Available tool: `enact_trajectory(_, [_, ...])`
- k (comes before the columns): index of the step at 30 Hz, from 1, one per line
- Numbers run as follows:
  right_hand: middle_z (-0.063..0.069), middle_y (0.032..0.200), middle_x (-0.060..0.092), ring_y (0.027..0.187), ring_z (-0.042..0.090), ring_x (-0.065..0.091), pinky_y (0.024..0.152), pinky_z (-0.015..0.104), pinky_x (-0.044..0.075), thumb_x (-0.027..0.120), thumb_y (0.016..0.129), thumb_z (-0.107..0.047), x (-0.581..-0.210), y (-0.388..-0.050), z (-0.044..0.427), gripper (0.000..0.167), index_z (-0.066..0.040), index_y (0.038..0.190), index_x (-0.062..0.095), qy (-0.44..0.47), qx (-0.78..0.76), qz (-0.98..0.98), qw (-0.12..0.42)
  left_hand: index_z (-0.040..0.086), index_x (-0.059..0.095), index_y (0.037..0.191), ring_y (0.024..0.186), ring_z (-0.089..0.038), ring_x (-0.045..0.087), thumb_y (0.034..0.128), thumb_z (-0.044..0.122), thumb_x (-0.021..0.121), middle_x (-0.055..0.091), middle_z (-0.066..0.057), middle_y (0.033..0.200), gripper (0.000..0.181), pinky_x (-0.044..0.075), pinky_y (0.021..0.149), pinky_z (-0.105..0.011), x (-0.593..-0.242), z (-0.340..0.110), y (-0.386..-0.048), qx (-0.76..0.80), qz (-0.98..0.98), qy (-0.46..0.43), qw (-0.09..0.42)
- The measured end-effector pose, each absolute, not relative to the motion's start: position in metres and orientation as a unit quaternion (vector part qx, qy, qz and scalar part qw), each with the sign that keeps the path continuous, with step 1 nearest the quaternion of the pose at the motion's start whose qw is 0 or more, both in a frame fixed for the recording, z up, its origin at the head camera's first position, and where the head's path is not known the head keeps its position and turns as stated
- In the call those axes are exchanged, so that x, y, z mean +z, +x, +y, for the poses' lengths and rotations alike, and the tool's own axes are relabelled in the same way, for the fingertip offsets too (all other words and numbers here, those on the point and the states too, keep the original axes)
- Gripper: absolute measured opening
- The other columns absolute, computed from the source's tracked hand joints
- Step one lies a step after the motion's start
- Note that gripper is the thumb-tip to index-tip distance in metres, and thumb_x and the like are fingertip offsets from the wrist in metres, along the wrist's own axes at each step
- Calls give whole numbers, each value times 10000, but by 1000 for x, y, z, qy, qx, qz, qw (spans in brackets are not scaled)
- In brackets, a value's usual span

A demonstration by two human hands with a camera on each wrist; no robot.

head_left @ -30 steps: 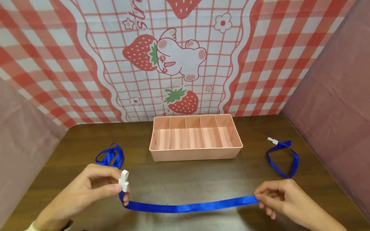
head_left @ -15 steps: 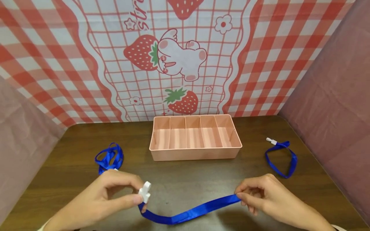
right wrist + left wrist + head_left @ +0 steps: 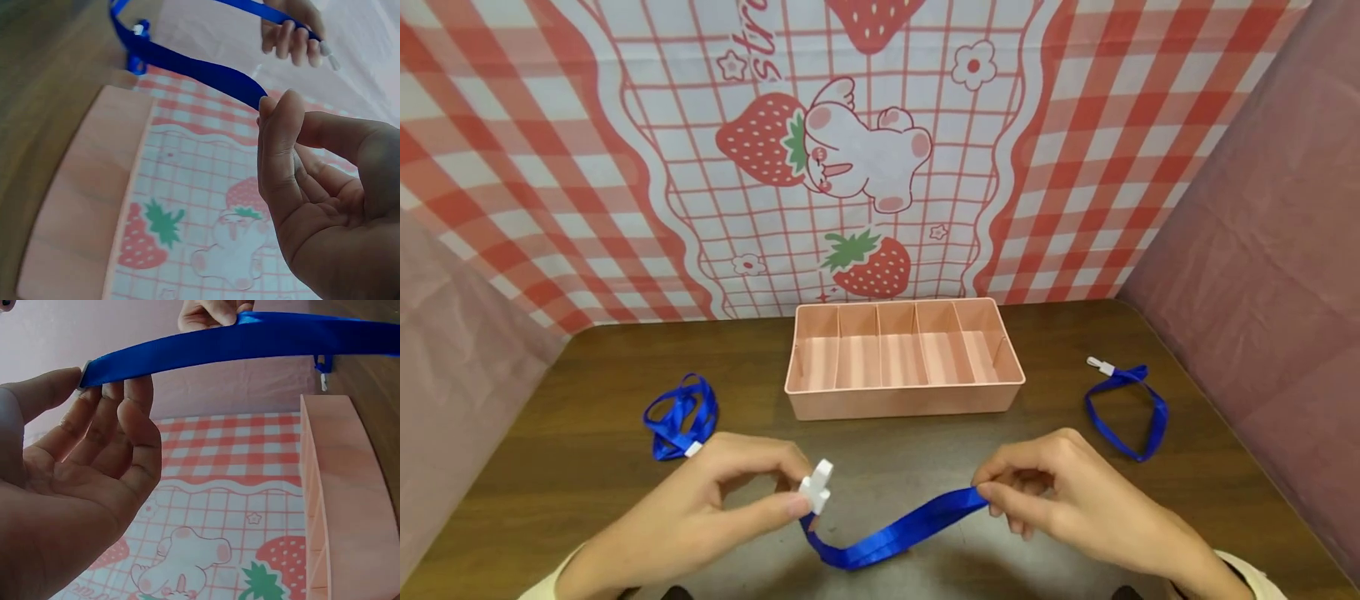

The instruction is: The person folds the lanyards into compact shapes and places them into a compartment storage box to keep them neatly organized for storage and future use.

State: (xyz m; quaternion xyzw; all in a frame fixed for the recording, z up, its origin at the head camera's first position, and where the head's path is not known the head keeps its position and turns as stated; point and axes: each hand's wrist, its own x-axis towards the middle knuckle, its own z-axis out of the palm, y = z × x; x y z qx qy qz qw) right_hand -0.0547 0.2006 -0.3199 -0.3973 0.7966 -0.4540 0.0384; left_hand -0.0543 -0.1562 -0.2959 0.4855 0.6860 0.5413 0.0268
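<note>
Between both hands hangs a blue lanyard [image 3: 887, 540], its ribbon sagging in a curve above the table. My left hand [image 3: 700, 508] pinches its white plastic clip [image 3: 817, 487] between thumb and fingers. The other end of the ribbon is pinched by the thumb and fingertips of my right hand [image 3: 1067, 500]. In the left wrist view the ribbon [image 3: 187, 351] runs rightward from the left fingertips. From the right wrist view, the ribbon [image 3: 206, 75] leads away from the right thumb and index finger, and the left hand [image 3: 290, 31] shows beyond it.
A pink box [image 3: 906, 402] with several compartments stands at the table's back middle. One coiled blue lanyard [image 3: 681, 421] lies to the left, close to the left hand. Another looped blue lanyard [image 3: 1127, 408] lies at the right. A strawberry-patterned cloth [image 3: 880, 167] hangs behind.
Both hands have come closer together, the left moving right and the right moving left. The ribbon between them sags more deeply. The coiled lanyard's white clip has come into view.
</note>
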Motion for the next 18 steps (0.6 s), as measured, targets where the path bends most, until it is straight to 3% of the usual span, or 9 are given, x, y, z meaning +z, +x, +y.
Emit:
enact_trajectory(14, [-72, 780, 659, 601, -2, 620, 484, 198, 512, 639, 959, -14, -280, -69, 150, 147, -138, 1002, 706, -454, -470, 756, 42, 202, 684, 1029, 1025, -166, 618, 957, -1, 627, 654, 32, 1148, 223, 527, 841, -323, -282, -137, -64, 528, 712, 463, 3])
enact_trajectory(18, [-68, 799, 675, 605, 11, 624, 495, 213, 524, 643, 957, -17, -280, -68, 147, 154, -141, 1017, 713, -454, -480, 748, 61, 209, 686, 1001, 1118, -164, 617, 982, 72, 623, 637, 45, 1226, 152, 525, 883, -329, -290, -122, -66, 530, 708, 467, 26])
